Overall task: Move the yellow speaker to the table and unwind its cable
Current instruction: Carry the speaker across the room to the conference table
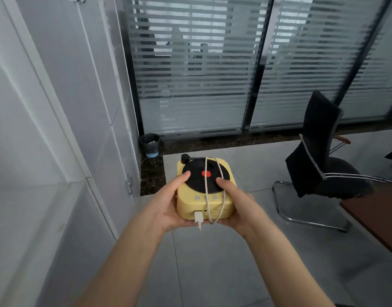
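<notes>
Left hand (pixel 168 207) and right hand (pixel 239 202) clasp yellow speaker (pixel 186 204) above floor (pixel 212 262), table (pixel 378 218) edge rightward

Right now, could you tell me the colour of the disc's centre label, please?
Red; the label shows best in the head view.

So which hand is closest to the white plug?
The left hand. The white plug hangs by its palm; the right hand is past the cable loops on the yellow speaker.
</notes>
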Demonstrator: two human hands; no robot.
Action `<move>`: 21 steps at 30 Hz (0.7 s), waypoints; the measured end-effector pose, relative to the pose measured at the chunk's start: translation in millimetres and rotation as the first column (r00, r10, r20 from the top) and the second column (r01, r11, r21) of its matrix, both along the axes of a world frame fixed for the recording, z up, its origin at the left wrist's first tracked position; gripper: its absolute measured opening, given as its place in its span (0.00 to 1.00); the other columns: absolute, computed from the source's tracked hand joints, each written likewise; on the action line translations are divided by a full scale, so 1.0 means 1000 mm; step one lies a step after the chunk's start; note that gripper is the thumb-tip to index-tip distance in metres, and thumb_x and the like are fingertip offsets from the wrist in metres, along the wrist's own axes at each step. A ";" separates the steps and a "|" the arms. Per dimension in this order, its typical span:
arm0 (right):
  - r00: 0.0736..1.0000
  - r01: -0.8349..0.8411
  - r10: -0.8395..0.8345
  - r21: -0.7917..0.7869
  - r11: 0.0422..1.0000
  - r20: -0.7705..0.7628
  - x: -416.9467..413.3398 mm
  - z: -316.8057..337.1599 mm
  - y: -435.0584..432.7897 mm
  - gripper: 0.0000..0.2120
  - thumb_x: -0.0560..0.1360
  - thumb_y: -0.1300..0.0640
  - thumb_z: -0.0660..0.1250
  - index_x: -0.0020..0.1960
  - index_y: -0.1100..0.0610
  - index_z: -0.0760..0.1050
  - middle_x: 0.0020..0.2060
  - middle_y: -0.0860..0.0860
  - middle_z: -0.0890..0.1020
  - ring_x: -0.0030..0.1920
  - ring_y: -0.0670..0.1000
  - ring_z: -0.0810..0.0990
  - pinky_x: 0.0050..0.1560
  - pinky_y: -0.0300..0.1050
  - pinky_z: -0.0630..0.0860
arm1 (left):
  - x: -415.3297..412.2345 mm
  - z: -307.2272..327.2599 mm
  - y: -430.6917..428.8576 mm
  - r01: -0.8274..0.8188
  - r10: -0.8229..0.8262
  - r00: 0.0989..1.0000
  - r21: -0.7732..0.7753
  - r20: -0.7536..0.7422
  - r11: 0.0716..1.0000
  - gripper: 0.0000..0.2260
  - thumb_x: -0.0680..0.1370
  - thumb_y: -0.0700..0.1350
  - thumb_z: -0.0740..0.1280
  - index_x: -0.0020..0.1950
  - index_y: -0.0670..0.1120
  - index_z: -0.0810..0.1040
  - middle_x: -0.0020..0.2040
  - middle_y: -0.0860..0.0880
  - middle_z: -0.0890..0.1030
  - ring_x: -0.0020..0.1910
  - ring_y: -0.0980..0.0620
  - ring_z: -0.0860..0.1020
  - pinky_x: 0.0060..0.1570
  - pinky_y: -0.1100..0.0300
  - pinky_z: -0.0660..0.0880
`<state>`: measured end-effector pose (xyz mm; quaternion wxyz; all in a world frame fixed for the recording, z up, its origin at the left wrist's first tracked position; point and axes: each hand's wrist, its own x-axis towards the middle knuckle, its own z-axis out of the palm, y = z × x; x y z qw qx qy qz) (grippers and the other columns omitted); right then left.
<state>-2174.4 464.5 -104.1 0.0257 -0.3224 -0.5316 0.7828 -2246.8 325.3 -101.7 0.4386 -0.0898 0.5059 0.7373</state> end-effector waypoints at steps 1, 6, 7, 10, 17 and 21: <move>1.000 0.015 -0.015 -0.007 1.000 0.000 -0.012 0.000 0.004 0.22 0.68 0.51 0.73 0.57 0.61 0.74 0.48 0.59 0.84 0.47 0.59 0.83 0.46 0.56 0.82 | -0.015 0.000 0.004 0.018 -0.018 1.000 -0.002 -0.001 1.000 0.23 0.68 0.54 0.71 0.60 0.46 0.78 0.54 0.39 0.83 0.50 0.36 0.81 0.43 0.39 0.79; 0.999 0.049 -0.049 -0.009 0.999 -0.014 -0.072 0.000 0.018 0.23 0.68 0.49 0.73 0.58 0.60 0.75 0.50 0.60 0.84 0.48 0.60 0.84 0.42 0.54 0.82 | -0.084 0.005 0.021 0.086 -0.087 0.996 -0.019 -0.001 0.996 0.28 0.63 0.54 0.73 0.61 0.47 0.77 0.56 0.39 0.83 0.53 0.36 0.81 0.46 0.39 0.78; 0.998 0.056 -0.056 -0.007 0.998 -0.015 -0.083 0.001 0.021 0.23 0.68 0.49 0.73 0.58 0.61 0.75 0.49 0.60 0.85 0.48 0.60 0.84 0.42 0.54 0.82 | -0.097 0.005 0.024 0.100 -0.100 0.995 -0.017 -0.004 0.995 0.27 0.64 0.54 0.73 0.61 0.47 0.78 0.55 0.39 0.83 0.52 0.36 0.81 0.46 0.39 0.78; 0.996 0.082 -0.082 -0.008 0.997 -0.026 -0.111 0.001 0.031 0.23 0.68 0.49 0.73 0.57 0.61 0.75 0.49 0.60 0.85 0.48 0.60 0.84 0.45 0.57 0.82 | -0.127 0.006 0.037 0.127 -0.127 0.992 -0.019 -0.013 0.992 0.25 0.65 0.54 0.72 0.59 0.47 0.79 0.52 0.40 0.84 0.49 0.37 0.82 0.44 0.40 0.79; 0.993 0.118 -0.119 -0.016 0.993 -0.026 -0.165 0.000 0.066 0.26 0.68 0.48 0.73 0.59 0.62 0.74 0.50 0.60 0.84 0.49 0.61 0.84 0.44 0.56 0.82 | -0.187 0.004 0.076 0.138 -0.138 0.990 -0.028 -0.009 0.990 0.20 0.70 0.55 0.69 0.59 0.47 0.78 0.51 0.40 0.84 0.47 0.37 0.82 0.42 0.41 0.79; 0.989 0.146 -0.146 -0.016 0.989 -0.028 -0.199 0.000 0.095 0.25 0.68 0.49 0.74 0.58 0.62 0.74 0.49 0.60 0.84 0.48 0.60 0.84 0.44 0.57 0.82 | -0.221 0.005 0.109 0.149 -0.149 0.989 -0.031 -0.007 0.988 0.18 0.72 0.55 0.68 0.56 0.46 0.79 0.49 0.40 0.84 0.48 0.37 0.81 0.44 0.40 0.78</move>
